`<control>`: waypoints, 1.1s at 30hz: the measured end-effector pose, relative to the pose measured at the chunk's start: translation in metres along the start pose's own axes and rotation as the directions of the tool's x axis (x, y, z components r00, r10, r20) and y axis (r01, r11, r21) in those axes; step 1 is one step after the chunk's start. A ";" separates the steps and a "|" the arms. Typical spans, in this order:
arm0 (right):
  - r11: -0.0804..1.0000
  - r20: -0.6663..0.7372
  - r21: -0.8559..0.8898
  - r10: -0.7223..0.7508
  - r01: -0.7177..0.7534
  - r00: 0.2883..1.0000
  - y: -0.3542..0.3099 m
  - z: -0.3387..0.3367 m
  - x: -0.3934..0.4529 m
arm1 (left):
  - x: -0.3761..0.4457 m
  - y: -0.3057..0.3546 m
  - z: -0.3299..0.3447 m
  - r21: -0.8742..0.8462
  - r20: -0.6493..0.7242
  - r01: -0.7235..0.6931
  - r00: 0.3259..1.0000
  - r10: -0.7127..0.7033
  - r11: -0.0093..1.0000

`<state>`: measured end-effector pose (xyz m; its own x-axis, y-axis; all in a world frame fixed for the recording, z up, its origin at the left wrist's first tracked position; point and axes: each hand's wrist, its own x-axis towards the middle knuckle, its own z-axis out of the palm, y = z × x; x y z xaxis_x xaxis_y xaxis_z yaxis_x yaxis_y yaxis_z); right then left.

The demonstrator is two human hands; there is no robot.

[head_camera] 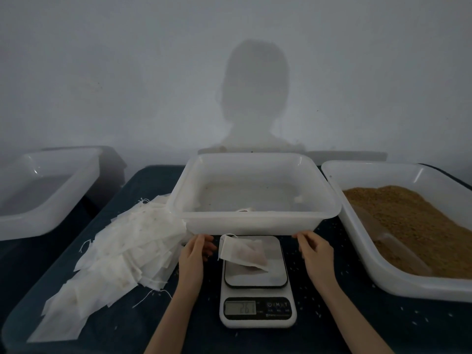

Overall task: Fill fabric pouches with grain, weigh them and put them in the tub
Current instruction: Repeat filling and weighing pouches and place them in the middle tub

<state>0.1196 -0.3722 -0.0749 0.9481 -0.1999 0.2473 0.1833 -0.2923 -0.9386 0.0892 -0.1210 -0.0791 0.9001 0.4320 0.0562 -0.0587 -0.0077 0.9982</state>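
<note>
One filled pouch (244, 254), white woven fabric, soft and rectangular, lies flat on the platform of your kitchen scale (256, 282); its long axis runs from the drawstring mouth at the scale's far left to its bulged end at the near right. The scale is white plastic with a rounded square plate and a dim display on its near face. Just beyond it stands the middle tub (255, 221), translucent white plastic with rounded corners, its near rim overhanging the scale's far edge. Your left hand (194, 254) sits left of the scale, fingers loosely curled and holding nothing, fingertips near the tub's rim and the pouch's mouth. Your right hand (314, 251) sits right of the scale, likewise loose and ungripped. Left of the scale sprawls a heap of flat empty pouches (122, 256) with stray strings. Right of it, a larger tub (357, 267) holds brown grain (413, 226). Loose grains speckle the dark cloth (357, 323) around the scale.
</note>
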 end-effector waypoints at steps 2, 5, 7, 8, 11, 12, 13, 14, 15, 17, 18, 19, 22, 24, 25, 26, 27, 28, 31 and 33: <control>0.999 0.028 0.013 -0.045 0.045 0.999 -0.012 0.002 -0.004 | 0.000 -0.001 0.000 0.002 -0.001 0.001 1.000 -0.001 1.000; 0.988 0.082 0.047 -0.153 0.149 0.985 -0.044 0.012 -0.013 | 0.001 -0.001 0.001 0.006 0.002 -0.004 1.000 0.004 1.000; 0.976 0.206 0.009 -0.216 0.219 0.954 -0.069 0.024 -0.021 | 0.001 -0.001 0.001 0.005 0.002 -0.003 1.000 0.003 1.000; 0.967 0.299 -0.044 -0.228 0.252 0.927 -0.078 0.031 -0.025 | 0.001 -0.001 0.001 0.002 -0.001 -0.003 1.000 0.003 1.000; 0.890 0.522 -0.240 -0.219 0.388 0.824 -0.091 0.049 -0.035 | 0.000 -0.002 -0.001 0.001 -0.005 -0.005 1.000 0.005 1.000; 0.859 0.553 -0.274 -0.227 0.433 0.801 -0.091 0.053 -0.036 | 0.000 -0.002 -0.001 0.000 -0.002 -0.007 1.000 0.007 1.000; 0.833 0.571 -0.304 -0.229 0.463 0.788 -0.089 0.055 -0.036 | 0.000 -0.002 -0.001 -0.001 0.000 -0.007 1.000 0.007 1.000; 0.803 0.581 -0.343 -0.225 0.486 0.782 -0.088 0.058 -0.036 | 0.000 -0.002 -0.001 -0.003 0.000 -0.006 1.000 0.006 1.000; 0.765 0.586 -0.392 -0.220 0.511 0.780 -0.087 0.060 -0.036 | 0.000 -0.003 -0.001 -0.007 -0.001 -0.004 1.000 0.004 1.000; 0.673 0.577 -0.489 -0.227 0.555 0.785 -0.085 0.067 -0.036 | 0.001 -0.004 -0.001 -0.019 0.000 0.000 1.000 0.000 1.000; 0.639 0.563 -0.519 -0.243 0.567 0.790 -0.084 0.070 -0.036 | 0.002 -0.005 -0.001 -0.023 0.004 0.000 1.000 0.000 1.000; 0.619 0.546 -0.539 -0.260 0.572 0.796 -0.084 0.073 -0.036 | 0.002 -0.005 -0.001 -0.024 0.006 -0.003 1.000 0.003 1.000; 0.596 0.516 -0.573 -0.271 0.562 0.813 -0.081 0.078 -0.032 | 0.002 -0.006 -0.002 -0.010 0.011 -0.013 1.000 0.013 1.000; 0.610 0.488 -0.594 -0.246 0.525 0.837 -0.080 0.077 -0.028 | 0.002 -0.006 -0.002 0.005 0.017 -0.017 1.000 0.017 1.000; 0.620 0.464 -0.601 -0.242 0.504 0.852 -0.080 0.075 -0.026 | 0.002 -0.006 -0.002 0.006 0.019 -0.017 1.000 0.017 1.000; 0.630 0.441 -0.606 -0.241 0.485 0.864 -0.081 0.073 -0.023 | 0.001 -0.006 -0.002 0.004 0.021 -0.016 1.000 0.016 1.000; 0.646 0.420 -0.603 -0.241 0.468 0.875 -0.081 0.071 -0.019 | 0.001 -0.006 -0.002 0.004 0.024 -0.016 1.000 0.016 1.000; 0.671 0.400 -0.592 -0.237 0.447 0.885 -0.082 0.068 -0.016 | 0.001 -0.006 -0.002 0.007 0.028 -0.018 0.999 0.018 1.000; 0.774 0.356 -0.509 -0.208 0.376 0.911 -0.086 0.057 -0.007 | 0.002 -0.007 -0.001 0.015 0.029 -0.022 0.999 0.022 1.000; 0.828 0.350 -0.452 -0.178 0.332 0.920 -0.093 0.049 0.001 | 0.003 -0.007 -0.001 0.016 0.025 -0.022 0.999 0.021 1.000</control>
<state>0.1160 -0.2996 0.0011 0.9302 0.1954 0.3107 0.3493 -0.7312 -0.5860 0.0915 -0.1190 -0.0859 0.9090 0.4094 0.0777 -0.0710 -0.0316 0.9970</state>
